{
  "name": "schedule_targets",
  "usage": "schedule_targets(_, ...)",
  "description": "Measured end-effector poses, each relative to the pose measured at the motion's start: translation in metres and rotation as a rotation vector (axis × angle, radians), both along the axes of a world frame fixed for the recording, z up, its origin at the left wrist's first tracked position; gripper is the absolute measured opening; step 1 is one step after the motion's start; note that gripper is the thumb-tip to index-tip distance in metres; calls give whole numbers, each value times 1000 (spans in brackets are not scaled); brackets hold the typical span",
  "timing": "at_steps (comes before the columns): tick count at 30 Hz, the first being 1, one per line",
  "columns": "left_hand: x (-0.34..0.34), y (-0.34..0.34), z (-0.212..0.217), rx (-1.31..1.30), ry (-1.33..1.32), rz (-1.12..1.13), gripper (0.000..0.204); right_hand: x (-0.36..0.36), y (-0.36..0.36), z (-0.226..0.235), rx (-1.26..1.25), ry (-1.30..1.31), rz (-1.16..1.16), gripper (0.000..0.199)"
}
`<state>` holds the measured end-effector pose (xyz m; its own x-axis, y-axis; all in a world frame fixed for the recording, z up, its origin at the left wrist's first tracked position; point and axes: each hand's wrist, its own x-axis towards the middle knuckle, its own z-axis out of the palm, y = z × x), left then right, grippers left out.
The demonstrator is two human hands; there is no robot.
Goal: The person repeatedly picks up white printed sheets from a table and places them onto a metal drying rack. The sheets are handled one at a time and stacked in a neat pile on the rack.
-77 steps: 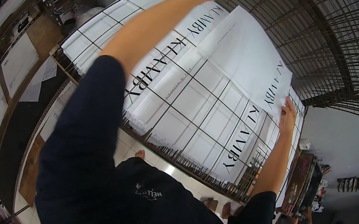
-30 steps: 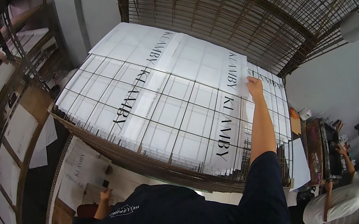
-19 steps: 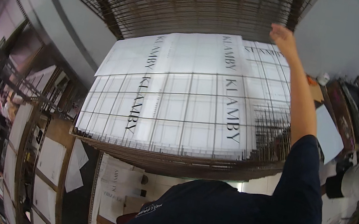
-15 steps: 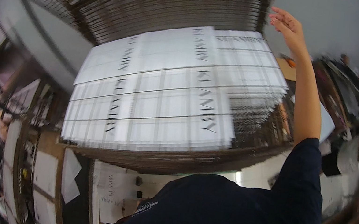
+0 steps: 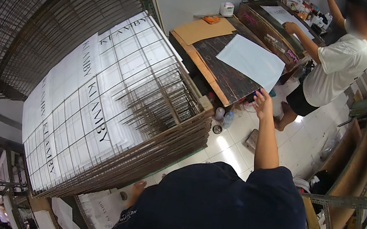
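My right hand (image 5: 262, 104) reaches out over the floor, its fingers spread and holding nothing. It is close to the near corner of a stack of white plastic sheets (image 5: 251, 60) on a dark wooden table (image 5: 204, 62); whether the fingertips touch the stack I cannot tell. My left hand (image 5: 137, 187) shows small beside my body, below the edge of a metal drying rack (image 5: 165, 133); its fingers are too unclear to read. White printed sheets (image 5: 79, 82) with black lettering lie on the rack's wire shelves.
A brown board (image 5: 205, 30) with an orange tool (image 5: 212, 20) lies at the table's far side. Beyond, a person (image 5: 341, 68) in a white shirt works at another table. Bottles (image 5: 228, 119) stand on the tiled floor. Metal-framed shelving (image 5: 349, 195) is at right; raised wire shelves (image 5: 60, 11) at upper left.
The view has turned right, bringing the table and the other person into sight. My right hand has come down from its raised place beside the rack toward the white stack. My left hand has come into view.
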<state>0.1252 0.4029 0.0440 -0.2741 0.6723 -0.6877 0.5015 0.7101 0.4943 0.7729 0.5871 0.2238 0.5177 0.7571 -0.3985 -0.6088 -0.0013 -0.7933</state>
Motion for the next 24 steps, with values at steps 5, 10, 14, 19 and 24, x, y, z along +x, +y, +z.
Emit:
schedule_targets(5, -25, -33, -16, 307, -25, -265, 51, 42, 16, -49, -30, 119, -69, 56)
schedule_targets(10, 5, -74, -8, 265, -16, -172, 51, 88, 58, -55, 3, 157, -147, 75)
schedule_targets(14, 14, -117, 0, 54, 70, -126, 48, 98, 80, -49, 15, 191, -182, 87)
schedule_targets(19, 19, -167, 13, -50, 93, -116, 46, 84, 97, -29, 25, 184, -57, 100)
schedule_targets(24, 43, -153, 36, 33, 52, -138, 43, 68, 112, -25, 52, 173, 33, 73)
